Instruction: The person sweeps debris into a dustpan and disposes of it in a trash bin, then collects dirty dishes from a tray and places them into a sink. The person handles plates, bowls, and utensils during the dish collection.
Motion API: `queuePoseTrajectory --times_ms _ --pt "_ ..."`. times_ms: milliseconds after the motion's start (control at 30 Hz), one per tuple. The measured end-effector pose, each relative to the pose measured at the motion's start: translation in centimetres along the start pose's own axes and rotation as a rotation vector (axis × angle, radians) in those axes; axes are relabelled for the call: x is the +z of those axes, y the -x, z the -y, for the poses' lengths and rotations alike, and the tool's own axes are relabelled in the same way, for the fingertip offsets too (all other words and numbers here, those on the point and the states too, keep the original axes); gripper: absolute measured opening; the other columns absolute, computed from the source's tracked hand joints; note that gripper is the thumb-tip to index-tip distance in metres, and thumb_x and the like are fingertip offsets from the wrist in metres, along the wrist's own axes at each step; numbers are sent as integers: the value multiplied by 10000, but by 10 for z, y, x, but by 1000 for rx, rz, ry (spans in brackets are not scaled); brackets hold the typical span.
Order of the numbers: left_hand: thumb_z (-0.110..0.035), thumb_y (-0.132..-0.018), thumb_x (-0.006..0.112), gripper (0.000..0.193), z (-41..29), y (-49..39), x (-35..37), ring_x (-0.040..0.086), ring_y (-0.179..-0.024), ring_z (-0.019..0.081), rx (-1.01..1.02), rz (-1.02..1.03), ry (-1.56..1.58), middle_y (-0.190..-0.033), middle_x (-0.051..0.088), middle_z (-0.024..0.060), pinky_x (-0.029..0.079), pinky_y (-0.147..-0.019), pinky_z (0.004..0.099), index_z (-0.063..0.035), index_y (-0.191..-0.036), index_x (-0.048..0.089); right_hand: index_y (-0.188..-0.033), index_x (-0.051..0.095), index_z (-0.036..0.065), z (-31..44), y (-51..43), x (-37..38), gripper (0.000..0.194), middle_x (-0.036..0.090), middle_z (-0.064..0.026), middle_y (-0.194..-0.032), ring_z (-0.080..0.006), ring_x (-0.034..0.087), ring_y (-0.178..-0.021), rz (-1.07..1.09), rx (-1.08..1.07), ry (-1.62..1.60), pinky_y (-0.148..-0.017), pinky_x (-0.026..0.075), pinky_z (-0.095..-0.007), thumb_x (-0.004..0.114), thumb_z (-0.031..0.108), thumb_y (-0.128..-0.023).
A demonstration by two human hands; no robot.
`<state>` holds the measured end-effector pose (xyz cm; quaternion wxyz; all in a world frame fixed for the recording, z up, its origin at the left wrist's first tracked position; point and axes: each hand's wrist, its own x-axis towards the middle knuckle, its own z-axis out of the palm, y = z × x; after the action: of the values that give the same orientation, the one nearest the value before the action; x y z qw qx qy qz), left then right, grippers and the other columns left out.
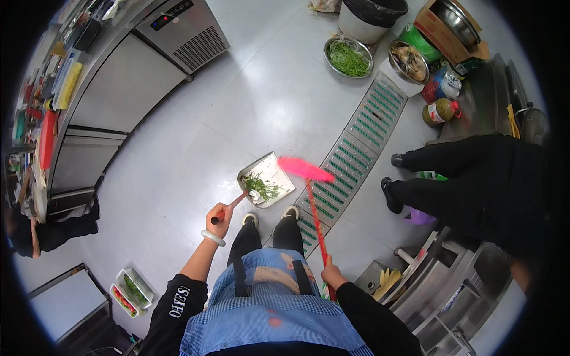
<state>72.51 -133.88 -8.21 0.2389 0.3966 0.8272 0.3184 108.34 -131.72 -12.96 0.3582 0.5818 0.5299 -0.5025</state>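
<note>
My left hand [219,220] is closed around the handle of a long-handled dustpan [278,175], whose pan rests on the tiled floor just ahead of my shoes. Green leafy scraps [262,188] and a white crumpled piece lie in the pan. With my right hand [331,272] I grip the red stick of a broom [307,169]. Its bright pink bristle head, slightly blurred, is at the right side of the pan and reaches over the drain grate's edge. Whether the bristles touch the floor I cannot tell.
A slotted metal drain grate [356,138] runs diagonally at right. A person in black trousers [467,178] stands beyond it; another person [58,227] is at far left. Steel bowls of greens [348,57] and meat [409,62] stand ahead, a steel refrigerated counter [124,80] at left, baskets [132,291] lower left.
</note>
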Motion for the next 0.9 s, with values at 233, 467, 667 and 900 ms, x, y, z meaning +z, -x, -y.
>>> queuePoseTrajectory --times_ms 233,467,667,900 --pt "-143 -732 559 184 7 11 -2 397 -457 113 2 -37 45 -492 447 55 360 -450 247 -35 -603 484 -1153 303 126 -18 47 -44 455 406 -18 -546 -101 394 -400 249 -123 -775 -356 368 -245 445 55 -726" --pt "-126 -731 556 169 34 67 -52 424 -473 128 -60 12 130 -527 468 66 367 -467 246 -36 -607 483 -1111 227 97 -4 -7 -52 449 413 -58 -555 -145 419 -399 96 -23 -715 -336 384 -278 436 34 -718" --pt "-147 -707 574 157 52 94 -38 487 -513 243 -86 -22 38 -579 493 104 398 -496 283 -47 -623 486 -1059 243 65 31 6 31 415 425 -60 -546 -149 437 -394 248 -10 -376 -356 417 -309 437 10 -696" --pt "-154 -726 551 156 84 146 -65 479 -534 260 -85 -183 193 -590 479 123 393 -508 294 -49 -632 483 -1033 328 127 57 70 23 290 333 26 -487 -62 327 -356 610 -189 -531 -329 309 -205 428 71 -766"
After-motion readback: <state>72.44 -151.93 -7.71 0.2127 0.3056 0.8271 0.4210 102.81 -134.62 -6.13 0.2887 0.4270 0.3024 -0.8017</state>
